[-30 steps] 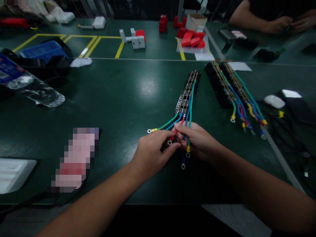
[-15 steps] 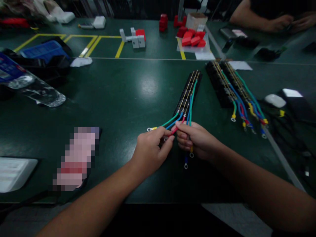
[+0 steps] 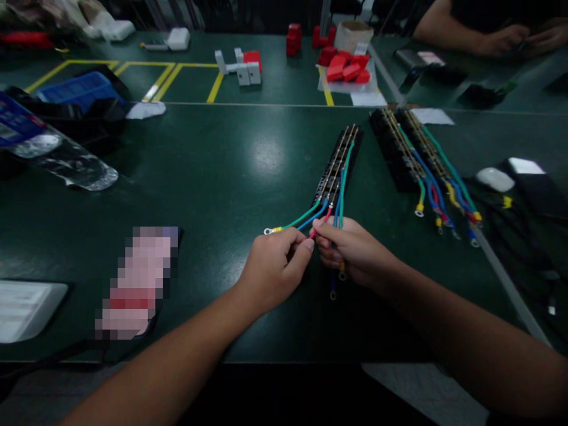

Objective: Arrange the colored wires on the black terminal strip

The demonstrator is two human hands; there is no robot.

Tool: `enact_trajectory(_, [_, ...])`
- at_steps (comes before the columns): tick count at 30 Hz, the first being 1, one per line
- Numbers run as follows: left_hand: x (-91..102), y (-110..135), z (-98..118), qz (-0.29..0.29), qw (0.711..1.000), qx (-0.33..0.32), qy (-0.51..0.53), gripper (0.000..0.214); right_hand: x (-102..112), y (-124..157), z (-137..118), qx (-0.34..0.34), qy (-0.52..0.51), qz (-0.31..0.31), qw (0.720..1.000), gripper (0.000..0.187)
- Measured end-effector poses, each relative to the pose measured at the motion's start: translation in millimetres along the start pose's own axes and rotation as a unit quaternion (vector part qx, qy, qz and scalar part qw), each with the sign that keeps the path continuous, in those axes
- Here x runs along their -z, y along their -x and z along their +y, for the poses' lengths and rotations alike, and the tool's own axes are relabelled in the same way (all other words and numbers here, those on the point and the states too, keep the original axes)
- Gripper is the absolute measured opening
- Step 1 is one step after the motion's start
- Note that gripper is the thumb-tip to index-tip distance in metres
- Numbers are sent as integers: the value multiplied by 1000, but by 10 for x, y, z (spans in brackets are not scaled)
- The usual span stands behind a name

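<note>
A black strip with brass-coloured bars lies on the green table, with green, blue and red wires leaving its near end. My left hand pinches the red wire near its lower end, which the fingers hide. Close beside it, my right hand grips the same red wire between thumb and forefinger. Its other fingers curl by a blue wire and a green wire, whose ring terminals hang out below. A green wire with a yellow-sleeved ring terminal stretches out to the left, above my left hand.
Two similar wired strips lie to the right. A phone with a blurred screen and a white box are at the left. Red plastic parts sit at the back. A co-worker's hands show at the far right.
My left fingers have closed further over the red wire's end, and a ring terminal by them is now covered. My right hand has shifted slightly left.
</note>
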State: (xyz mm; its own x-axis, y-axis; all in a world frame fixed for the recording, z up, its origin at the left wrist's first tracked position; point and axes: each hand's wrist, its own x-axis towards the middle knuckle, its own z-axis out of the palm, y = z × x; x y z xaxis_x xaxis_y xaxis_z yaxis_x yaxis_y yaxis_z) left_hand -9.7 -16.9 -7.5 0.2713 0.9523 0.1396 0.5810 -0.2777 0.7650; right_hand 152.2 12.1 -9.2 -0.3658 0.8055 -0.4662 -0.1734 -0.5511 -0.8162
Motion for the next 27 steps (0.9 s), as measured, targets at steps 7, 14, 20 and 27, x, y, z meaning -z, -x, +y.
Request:
enact_trajectory(7, [22,-25,-3,-43,993,55,94,21,38,-22,-7,-8,-30,-38,999,23])
enact_trajectory(14, [33,-14,-11,-72,981,70,165,19,59,-18,-18,-21,-52,-54,997,23])
enact_trajectory(20, [41,-23,-33,-74,983,48,163,18,79,-16,-63,-47,-79,-70,993,24])
enact_trajectory(27, [27,-21,-8,-59,983,65,163,20,56,-26,-48,-37,-69,-67,995,26])
